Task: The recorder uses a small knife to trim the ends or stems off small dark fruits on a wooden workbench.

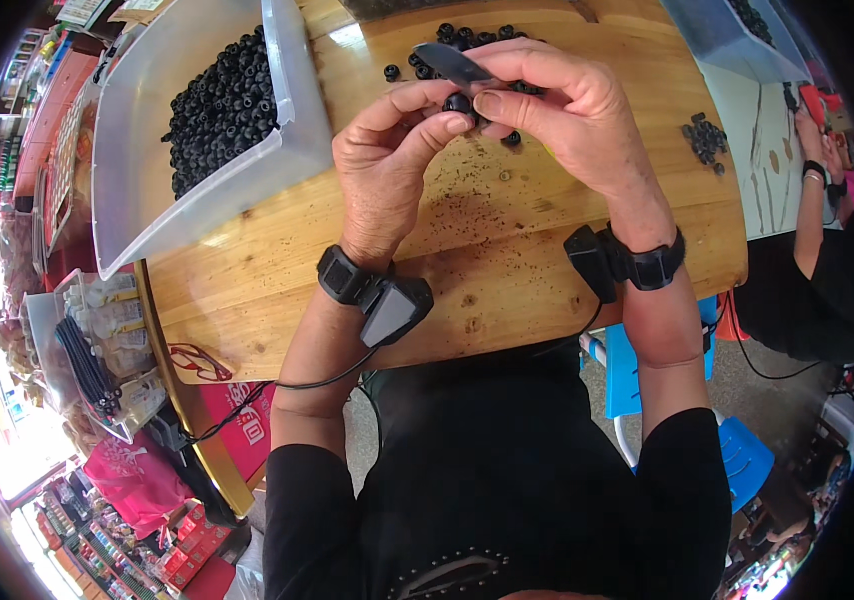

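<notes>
My left hand (384,155) pinches a small round black part (459,103), which looks like rubber or plastic with a hole, between thumb and fingers. Closed round a knife with a dark, leaf-shaped blade (450,63), my right hand (592,120) meets the left one above the wooden table (347,300). The blade points up and left, just beyond the part. The knife's grip is mostly hidden by my fingers. More of these black parts (467,38) lie loose behind my hands, and one (511,138) sits just under my right hand. Dark crumbs are scattered below.
A translucent plastic bin (197,210) full of black parts stands at the left. At the right are a small grey-black heap (705,140), another bin (717,50) and a co-worker's arm (809,215). Red-framed glasses (202,362) lie at the near left edge. Cables trail from my wrist straps.
</notes>
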`<state>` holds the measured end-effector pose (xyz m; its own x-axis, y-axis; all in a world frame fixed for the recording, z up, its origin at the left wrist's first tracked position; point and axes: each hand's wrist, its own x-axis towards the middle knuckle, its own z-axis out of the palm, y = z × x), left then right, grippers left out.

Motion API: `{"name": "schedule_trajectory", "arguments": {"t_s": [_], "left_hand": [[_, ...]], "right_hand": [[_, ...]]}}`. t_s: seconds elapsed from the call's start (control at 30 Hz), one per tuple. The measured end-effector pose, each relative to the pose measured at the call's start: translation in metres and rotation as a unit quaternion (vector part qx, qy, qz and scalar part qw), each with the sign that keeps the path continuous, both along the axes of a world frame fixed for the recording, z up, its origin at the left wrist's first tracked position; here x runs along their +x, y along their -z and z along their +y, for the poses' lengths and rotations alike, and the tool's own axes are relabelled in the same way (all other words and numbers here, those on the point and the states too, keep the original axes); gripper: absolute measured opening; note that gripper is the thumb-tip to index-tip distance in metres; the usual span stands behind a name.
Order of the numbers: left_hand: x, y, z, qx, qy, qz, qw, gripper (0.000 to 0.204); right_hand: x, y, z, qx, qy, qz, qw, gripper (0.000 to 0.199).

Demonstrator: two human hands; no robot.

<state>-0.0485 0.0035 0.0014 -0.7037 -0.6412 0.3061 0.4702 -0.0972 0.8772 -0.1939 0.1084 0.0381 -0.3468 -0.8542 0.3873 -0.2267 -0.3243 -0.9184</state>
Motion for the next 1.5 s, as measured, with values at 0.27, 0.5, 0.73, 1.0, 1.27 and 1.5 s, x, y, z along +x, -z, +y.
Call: {"name": "schedule_trajectory", "arguments": {"t_s": [0.27,0.5,0.73,1.0,1.27,1.5], "left_hand": [[-0.001,0.01,-0.002,0.026,0.015,0.0,1.0,0.024],[-0.003,0.013,0.002,0.003,0.012,-0.008,1.0,0.025],[-0.004,0.009,0.0,0.031,0.02,0.003,0.999,0.022],[-0.001,0.015,-0.007,0.017,-0.001,-0.008,1.0,0.021],[-0.002,0.014,0.0,-0.027,0.001,-0.018,0.999,0.024],[-0.005,0.008,0.001,0.013,0.026,0.0,1.0,0.025]], "right_hand": [[0.004,0.0,-0.003,0.035,-0.007,0.022,0.999,0.02],[-0.005,0.013,-0.007,0.068,0.027,0.008,0.997,0.019],[-0.008,0.003,0.001,0.071,-0.03,-0.013,0.997,0.02],[0.002,0.009,-0.005,0.031,-0.025,0.014,0.999,0.021],[-0.003,0.012,-0.007,0.078,0.025,-0.003,0.997,0.02],[-0.011,0.004,-0.002,0.072,-0.012,-0.041,0.996,0.021]]}}
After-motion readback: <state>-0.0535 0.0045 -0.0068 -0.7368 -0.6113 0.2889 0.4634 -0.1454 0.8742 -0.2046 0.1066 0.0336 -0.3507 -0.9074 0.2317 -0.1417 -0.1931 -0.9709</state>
